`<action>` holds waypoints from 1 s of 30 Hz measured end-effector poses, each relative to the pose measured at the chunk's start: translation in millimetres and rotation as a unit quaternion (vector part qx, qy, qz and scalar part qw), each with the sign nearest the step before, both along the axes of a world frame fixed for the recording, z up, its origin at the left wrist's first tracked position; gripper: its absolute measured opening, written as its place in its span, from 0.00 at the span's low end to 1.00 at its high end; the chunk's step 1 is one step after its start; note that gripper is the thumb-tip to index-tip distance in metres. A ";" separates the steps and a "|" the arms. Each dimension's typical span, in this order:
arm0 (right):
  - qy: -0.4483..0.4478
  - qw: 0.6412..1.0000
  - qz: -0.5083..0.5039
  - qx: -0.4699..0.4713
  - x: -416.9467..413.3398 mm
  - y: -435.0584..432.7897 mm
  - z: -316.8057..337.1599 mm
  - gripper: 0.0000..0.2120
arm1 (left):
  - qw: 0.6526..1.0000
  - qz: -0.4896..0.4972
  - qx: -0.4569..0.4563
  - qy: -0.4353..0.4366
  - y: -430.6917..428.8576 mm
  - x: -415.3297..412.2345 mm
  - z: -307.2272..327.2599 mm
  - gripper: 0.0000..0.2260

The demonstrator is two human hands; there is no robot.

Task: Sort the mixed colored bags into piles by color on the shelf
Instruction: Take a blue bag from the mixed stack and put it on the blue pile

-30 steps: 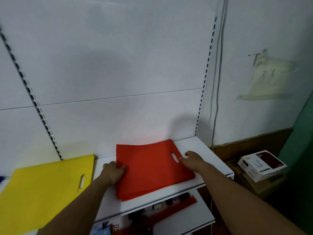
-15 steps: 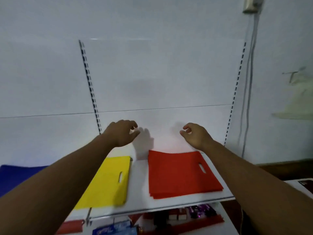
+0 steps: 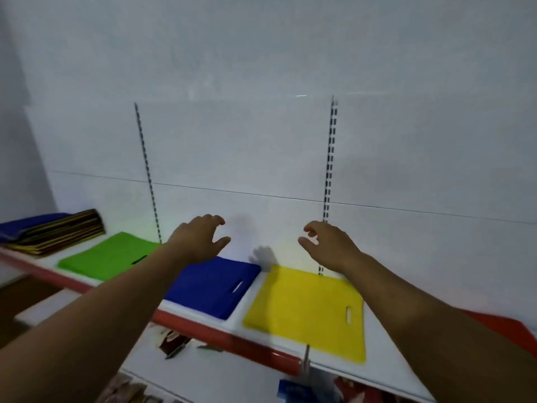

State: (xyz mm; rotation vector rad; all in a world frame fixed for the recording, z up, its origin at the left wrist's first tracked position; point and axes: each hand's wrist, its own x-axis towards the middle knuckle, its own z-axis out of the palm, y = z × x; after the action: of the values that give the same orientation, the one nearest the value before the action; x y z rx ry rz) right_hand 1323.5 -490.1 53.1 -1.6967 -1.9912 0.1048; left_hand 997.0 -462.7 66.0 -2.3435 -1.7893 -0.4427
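Note:
Flat bags lie in separate piles along the white shelf (image 3: 334, 360): a green pile (image 3: 107, 255), a blue pile (image 3: 215, 283), a yellow pile (image 3: 308, 312), and a corner of the red pile (image 3: 508, 327) at the right edge. At the far left sits a mixed stack (image 3: 55, 232) with a blue bag on top. My left hand (image 3: 200, 238) hovers above the blue pile, fingers relaxed, holding nothing. My right hand (image 3: 328, 244) hangs in the air over the back of the yellow pile, fingers loosely curled and empty.
The white back wall carries two slotted uprights (image 3: 329, 158). A red strip (image 3: 220, 335) runs along the shelf's front edge. A lower shelf (image 3: 203, 370) below holds small packaged items.
Both hands let go of the red pile a second ago and rose. The view has swung left, bringing the green, blue and mixed piles into sight; the red pile is now at the right edge.

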 end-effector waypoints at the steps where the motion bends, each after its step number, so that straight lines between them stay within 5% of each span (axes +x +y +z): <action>1: -0.006 1.000 0.017 0.001 -29.6 5.9 -1.2 0.22 | 1.000 0.016 0.000 0.000 -5.2 -29.4 -2.8 0.27; 12: -0.132 0.974 0.183 -0.001 -375.1 32.3 -31.0 0.24 | 0.978 0.195 -0.034 -0.067 -98.6 -372.8 -33.8 0.24; 30: -0.059 0.931 0.358 0.025 -817.7 158.3 -61.6 0.21 | 0.902 0.420 -0.013 -0.095 -109.1 -743.8 -73.3 0.20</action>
State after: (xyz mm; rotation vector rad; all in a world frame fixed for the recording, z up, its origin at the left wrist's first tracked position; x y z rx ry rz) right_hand 505.8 -331.9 -8.6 -0.8816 -2.5851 0.2056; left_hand 253.1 -571.8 -7.3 -1.3334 -2.6487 -0.5029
